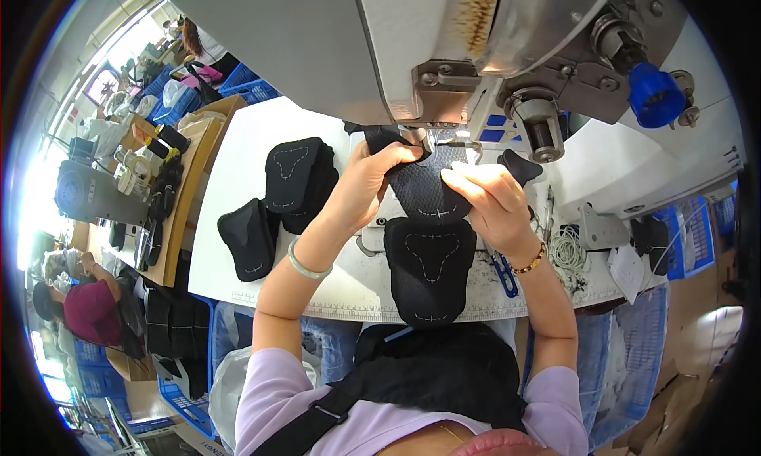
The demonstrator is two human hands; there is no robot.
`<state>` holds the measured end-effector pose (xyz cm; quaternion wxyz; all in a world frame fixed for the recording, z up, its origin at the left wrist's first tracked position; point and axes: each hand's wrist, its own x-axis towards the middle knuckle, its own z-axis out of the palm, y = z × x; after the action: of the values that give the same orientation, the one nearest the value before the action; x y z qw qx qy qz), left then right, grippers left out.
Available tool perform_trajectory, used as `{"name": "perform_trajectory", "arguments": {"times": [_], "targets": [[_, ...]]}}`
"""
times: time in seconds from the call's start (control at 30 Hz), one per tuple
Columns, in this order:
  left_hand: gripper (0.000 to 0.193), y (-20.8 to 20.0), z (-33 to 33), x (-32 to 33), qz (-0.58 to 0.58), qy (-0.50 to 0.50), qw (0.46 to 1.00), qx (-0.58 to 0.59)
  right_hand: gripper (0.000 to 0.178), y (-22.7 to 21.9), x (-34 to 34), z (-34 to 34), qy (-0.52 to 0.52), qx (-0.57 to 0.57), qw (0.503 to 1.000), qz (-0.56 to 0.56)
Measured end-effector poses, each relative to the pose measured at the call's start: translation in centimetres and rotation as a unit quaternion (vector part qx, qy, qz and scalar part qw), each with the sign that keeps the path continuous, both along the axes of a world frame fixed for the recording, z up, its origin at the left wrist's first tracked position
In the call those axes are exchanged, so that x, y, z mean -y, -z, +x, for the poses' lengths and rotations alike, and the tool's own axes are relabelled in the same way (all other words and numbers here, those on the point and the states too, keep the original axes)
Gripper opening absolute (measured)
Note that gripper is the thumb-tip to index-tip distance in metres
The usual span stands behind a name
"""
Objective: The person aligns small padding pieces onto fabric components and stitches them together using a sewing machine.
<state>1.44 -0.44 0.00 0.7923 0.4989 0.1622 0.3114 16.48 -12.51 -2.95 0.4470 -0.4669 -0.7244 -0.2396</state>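
Under the needle area of a white industrial sewing machine (277, 36) lies a black textured fabric piece (428, 190) with white markings near its near edge. My left hand (361, 185) is closed, pinching the piece's left side close to the metal presser foot (420, 141). On the other side my right hand (493, 201) pinches its right edge between thumb and fingers. Just in front sits a stack of black padded pieces (432, 270) with white dashed outlines. Left of my left forearm are another marked stack (297, 175) and smaller black pieces (247, 238).
The white worktable (230, 159) has a ruler strip along its curved front edge. Blue-handled snips (505, 275) and a coil of white cord (567, 250) lie at right. Blue crates (634, 345) stand below. Beyond a wooden bench (190, 194), other people are at left.
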Motion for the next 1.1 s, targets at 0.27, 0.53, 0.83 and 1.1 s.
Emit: {"name": "perform_trajectory", "arguments": {"times": [0.27, 0.53, 0.83, 1.1], "targets": [[0.013, 0.8, -0.3, -0.1, 0.009, -0.034, 0.999, -0.021, 0.042, -0.1, 0.6, 0.1, -0.014, -0.040, 0.999, -0.005], [0.013, 1.5, 0.0, -0.1, -0.017, -0.068, 0.997, 0.038, 0.018, -0.6, 4.5, 4.1, 0.155, -0.226, 0.961, 0.031], [0.012, 0.9, 0.5, -0.1, 0.045, -0.165, 0.985, 0.034, 0.022, 5.0, 6.6, 4.5, 0.165, -0.180, 0.912, -0.330], [0.021, 0.8, -14.3, -3.0, 0.156, -0.452, 0.877, 0.046, 0.015, 5.8, 6.4, 3.1, 0.259, -0.139, 0.900, -0.322]]}}
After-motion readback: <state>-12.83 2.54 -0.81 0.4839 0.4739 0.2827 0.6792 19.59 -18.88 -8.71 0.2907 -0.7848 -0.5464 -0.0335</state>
